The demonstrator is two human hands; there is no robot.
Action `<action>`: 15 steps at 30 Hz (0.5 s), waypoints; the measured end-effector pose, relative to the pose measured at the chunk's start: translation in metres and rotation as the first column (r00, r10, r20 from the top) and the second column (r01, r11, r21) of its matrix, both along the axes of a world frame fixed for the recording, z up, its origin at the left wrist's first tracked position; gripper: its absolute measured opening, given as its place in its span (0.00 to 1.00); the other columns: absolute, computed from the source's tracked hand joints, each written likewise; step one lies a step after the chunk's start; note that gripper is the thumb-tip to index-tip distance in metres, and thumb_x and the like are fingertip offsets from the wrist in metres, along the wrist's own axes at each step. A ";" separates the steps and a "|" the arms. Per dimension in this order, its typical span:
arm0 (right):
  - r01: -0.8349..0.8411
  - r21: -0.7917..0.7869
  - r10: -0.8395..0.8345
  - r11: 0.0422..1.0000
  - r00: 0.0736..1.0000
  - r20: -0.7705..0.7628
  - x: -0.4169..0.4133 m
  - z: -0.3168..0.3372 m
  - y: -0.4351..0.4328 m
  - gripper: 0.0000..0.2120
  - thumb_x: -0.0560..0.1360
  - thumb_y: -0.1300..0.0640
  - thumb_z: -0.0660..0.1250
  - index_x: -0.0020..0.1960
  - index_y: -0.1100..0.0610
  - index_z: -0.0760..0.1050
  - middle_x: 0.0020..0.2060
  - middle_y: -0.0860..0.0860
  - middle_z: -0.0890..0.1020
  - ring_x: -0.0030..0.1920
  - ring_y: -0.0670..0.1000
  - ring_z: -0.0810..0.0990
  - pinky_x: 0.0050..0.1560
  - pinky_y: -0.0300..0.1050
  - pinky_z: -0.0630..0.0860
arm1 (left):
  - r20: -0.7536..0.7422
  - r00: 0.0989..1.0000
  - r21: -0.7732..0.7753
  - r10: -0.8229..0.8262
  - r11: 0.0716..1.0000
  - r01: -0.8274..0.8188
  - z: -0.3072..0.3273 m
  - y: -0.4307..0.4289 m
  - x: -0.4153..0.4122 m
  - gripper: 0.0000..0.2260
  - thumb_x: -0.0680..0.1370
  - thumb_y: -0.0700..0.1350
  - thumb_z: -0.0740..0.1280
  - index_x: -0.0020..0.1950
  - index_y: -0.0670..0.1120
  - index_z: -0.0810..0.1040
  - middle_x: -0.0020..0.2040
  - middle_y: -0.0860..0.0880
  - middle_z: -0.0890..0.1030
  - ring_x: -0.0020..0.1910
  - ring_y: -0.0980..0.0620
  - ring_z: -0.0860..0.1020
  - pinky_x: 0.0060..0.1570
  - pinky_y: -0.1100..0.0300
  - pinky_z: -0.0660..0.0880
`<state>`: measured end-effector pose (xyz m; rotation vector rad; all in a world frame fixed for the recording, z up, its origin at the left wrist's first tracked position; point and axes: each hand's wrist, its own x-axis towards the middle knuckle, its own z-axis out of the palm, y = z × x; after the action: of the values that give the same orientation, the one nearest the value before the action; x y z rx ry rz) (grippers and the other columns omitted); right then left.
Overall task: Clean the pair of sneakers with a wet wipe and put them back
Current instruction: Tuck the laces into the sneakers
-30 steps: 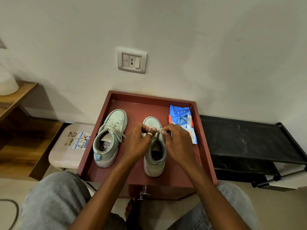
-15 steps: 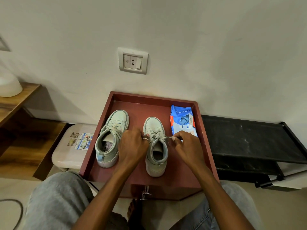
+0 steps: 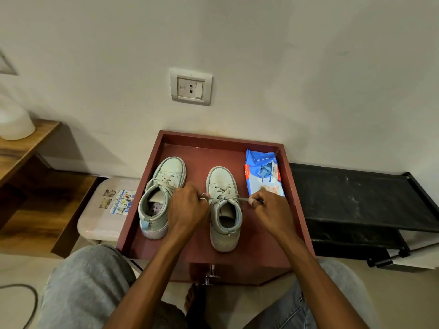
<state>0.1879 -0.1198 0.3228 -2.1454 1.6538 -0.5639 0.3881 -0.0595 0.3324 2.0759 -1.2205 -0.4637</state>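
Obs.: person seated, both arms reaching over a red worktop (image 3: 202, 155) with a raised rim.

- Right grip (image 3: 270, 210): thumb and forefinger pinched on the lace (image 3: 235, 199), pulled out sideways and taut.
- Left grip (image 3: 187, 205): fingers curled, ring visible, pinching the other end of the same lace at the eyelets.
- Laced sneaker (image 3: 223, 236): pale green, upright, toe to the wall, directly between the two grips, its collar just below them.
- Second sneaker (image 3: 161, 198): same colour, upright, just outside the left grip and touching its knuckle side; laces loose.
- Wet wipe pack (image 3: 261, 172): blue, flap open, lying flat just beyond the right grip, by the worktop's right rim.
- White stool (image 3: 104, 214) well outside the left grip; black rack (image 3: 356, 198) outside the right.
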 end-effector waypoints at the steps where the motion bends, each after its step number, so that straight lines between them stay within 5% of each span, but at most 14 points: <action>1: 0.005 0.011 -0.005 1.000 1.000 0.003 0.001 0.000 0.000 0.06 0.79 0.56 0.67 0.43 0.50 0.75 0.46 0.49 0.82 0.44 0.46 0.77 0.34 0.33 0.64 | -0.010 1.000 0.004 0.001 1.000 -0.001 -0.001 0.000 0.001 0.11 0.78 0.45 0.70 0.40 0.41 0.75 0.37 0.44 0.80 0.39 0.42 0.77 0.37 0.52 0.68; 9: 0.001 0.070 -0.002 0.998 1.000 0.011 0.003 0.000 -0.004 0.05 0.79 0.54 0.66 0.48 0.54 0.78 0.50 0.51 0.82 0.45 0.45 0.75 0.36 0.28 0.62 | -0.074 0.997 -0.051 -0.036 0.998 0.032 -0.010 -0.001 0.005 0.11 0.78 0.45 0.71 0.39 0.44 0.73 0.36 0.46 0.81 0.39 0.42 0.79 0.38 0.50 0.73; 15: 0.007 0.105 -0.019 0.994 0.993 0.113 0.004 0.001 -0.003 0.04 0.80 0.55 0.65 0.50 0.55 0.77 0.50 0.50 0.82 0.47 0.43 0.75 0.37 0.27 0.66 | -0.268 0.962 -0.078 -0.051 0.996 0.031 -0.015 -0.002 0.009 0.09 0.78 0.48 0.73 0.42 0.47 0.76 0.37 0.51 0.81 0.38 0.51 0.79 0.42 0.53 0.75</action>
<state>0.1920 -0.1233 0.3238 -1.9921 1.6009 -0.5785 0.3974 -0.0617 0.3169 1.8572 -1.1025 -0.6870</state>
